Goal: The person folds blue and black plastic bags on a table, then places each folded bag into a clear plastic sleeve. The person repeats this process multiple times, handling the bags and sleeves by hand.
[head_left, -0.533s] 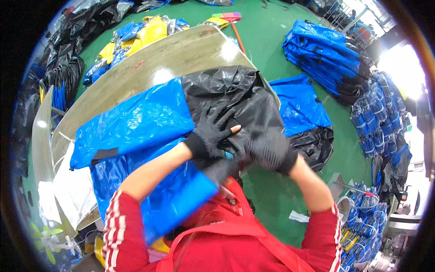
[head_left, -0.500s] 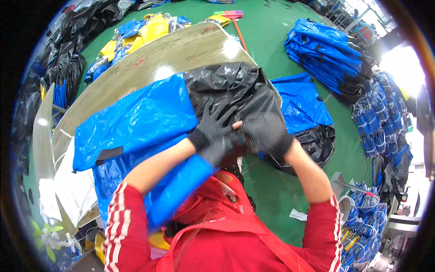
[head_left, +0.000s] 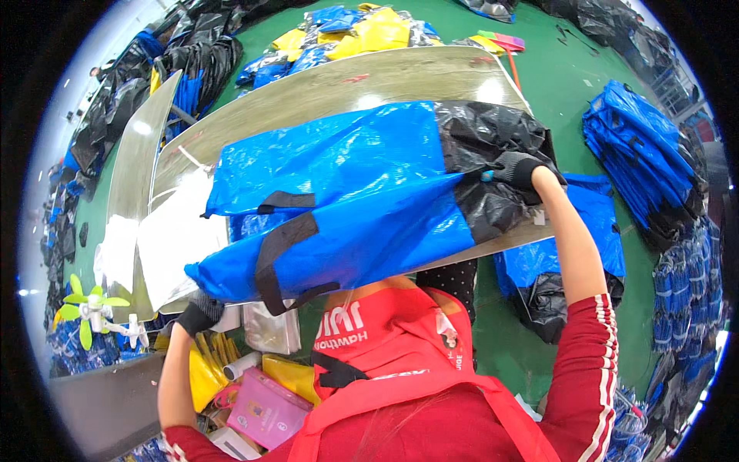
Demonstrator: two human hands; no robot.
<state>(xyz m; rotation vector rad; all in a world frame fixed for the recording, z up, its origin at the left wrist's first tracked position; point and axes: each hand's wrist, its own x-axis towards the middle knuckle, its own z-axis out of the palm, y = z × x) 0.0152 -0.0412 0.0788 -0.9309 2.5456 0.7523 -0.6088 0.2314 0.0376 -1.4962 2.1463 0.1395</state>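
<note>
R hand (head_left: 514, 169), in a black knit glove, is closed on a gathered edge of the long glossy blue plastic bag w/ black end section (head_left: 369, 215), approx. where blue meets black. L hand (head_left: 202, 314), same type of glove, is at the bag's lower L corner; fingers partly hidden by the plastic, so can't tell how firm the hold is. Bag lies lengthwise on the wood-grain table (head_left: 323, 86), near edge raised toward the wearer, wide black fabric strap (head_left: 281, 262) looped across its L part.

Step in hand, prob.: spreading & lining up the layers, one hand per end. Next move prob. calls for even tension L & R, strap lying flat, no creases at the black end.

Further out: white sheets (head_left: 181, 246) by the bag's L end; another blue-and-black bag (head_left: 600, 231) off the table's R side; pink box (head_left: 269, 408) below, nr L forearm; yellow-and-blue pile (head_left: 385, 32) beyond the far edge.
</note>
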